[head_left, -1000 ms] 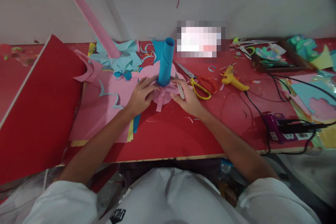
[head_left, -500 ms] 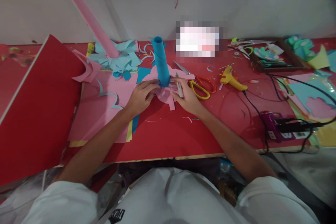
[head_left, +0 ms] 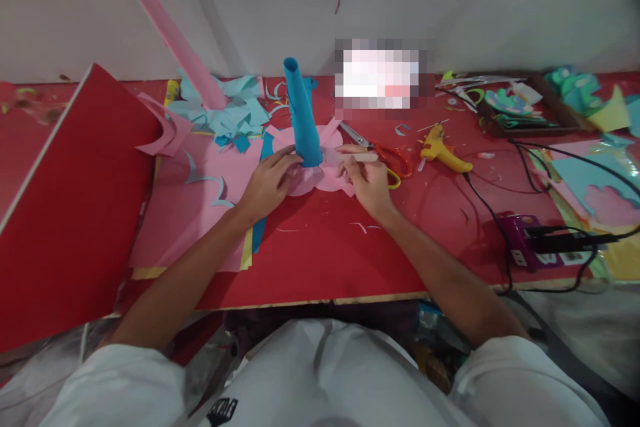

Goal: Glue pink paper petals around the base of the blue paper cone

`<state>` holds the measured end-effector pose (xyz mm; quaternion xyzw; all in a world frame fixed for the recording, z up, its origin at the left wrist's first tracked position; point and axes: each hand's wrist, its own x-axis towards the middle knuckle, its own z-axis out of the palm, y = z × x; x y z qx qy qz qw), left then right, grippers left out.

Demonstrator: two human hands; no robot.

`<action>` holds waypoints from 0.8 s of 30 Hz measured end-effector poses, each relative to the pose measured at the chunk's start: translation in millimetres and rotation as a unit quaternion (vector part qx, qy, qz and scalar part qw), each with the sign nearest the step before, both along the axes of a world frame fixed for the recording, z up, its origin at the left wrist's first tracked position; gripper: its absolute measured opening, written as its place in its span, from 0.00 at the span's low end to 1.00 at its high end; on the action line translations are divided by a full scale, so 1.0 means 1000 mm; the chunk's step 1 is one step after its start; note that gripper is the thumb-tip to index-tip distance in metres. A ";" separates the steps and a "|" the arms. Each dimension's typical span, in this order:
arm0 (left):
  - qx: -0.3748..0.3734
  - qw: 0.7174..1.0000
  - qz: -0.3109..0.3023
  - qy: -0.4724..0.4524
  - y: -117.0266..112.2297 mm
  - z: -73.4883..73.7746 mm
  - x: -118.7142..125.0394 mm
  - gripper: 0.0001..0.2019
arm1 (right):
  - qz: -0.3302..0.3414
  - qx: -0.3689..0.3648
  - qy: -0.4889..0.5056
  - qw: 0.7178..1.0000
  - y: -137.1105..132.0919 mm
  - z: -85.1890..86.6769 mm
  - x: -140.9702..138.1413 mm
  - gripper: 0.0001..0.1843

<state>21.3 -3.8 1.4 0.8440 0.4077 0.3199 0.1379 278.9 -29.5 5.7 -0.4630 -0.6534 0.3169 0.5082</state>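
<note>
Head view: 1 blue paper tube (head_left: 304, 121), tilted left, stands mid-counter (head_left: 320, 253) on 1 pink scalloped cutout (head_left: 327, 181). L. hand (head_left: 270, 183), half-curled at tube's base, prob. for steadying; grip unclear. R. hand (head_left: 371, 187), curled, has 1 pale pen (head_left: 365, 157). Right: 1 pr. scissors (head_left: 399, 159), 1 glue gun (head_left: 445, 151).

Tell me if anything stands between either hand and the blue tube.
For the left hand, nothing visible: it is at the base of the blue tube. Between the tube and the right hand, which holds a pale stick, only pink paper lies.
</note>
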 end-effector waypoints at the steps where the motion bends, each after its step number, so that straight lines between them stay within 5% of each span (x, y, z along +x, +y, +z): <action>1: 0.012 1.000 0.010 -0.007 0.000 0.000 0.000 0.16 | -0.016 0.005 -0.004 1.000 0.000 0.000 0.001 0.24; 5: 0.040 0.999 0.030 0.014 -0.003 -0.002 -0.003 0.17 | -0.013 0.013 -0.012 1.000 0.001 -0.001 -0.001 0.24; 11: 0.020 0.988 -0.036 0.146 -0.009 -0.008 -0.004 0.18 | 0.051 -0.002 -0.073 0.996 0.006 -0.003 -0.011 0.17; 24: 0.002 0.987 -0.037 0.156 -0.009 -0.010 -0.003 0.17 | 0.039 -0.004 -0.078 0.996 0.012 -0.012 -0.009 0.13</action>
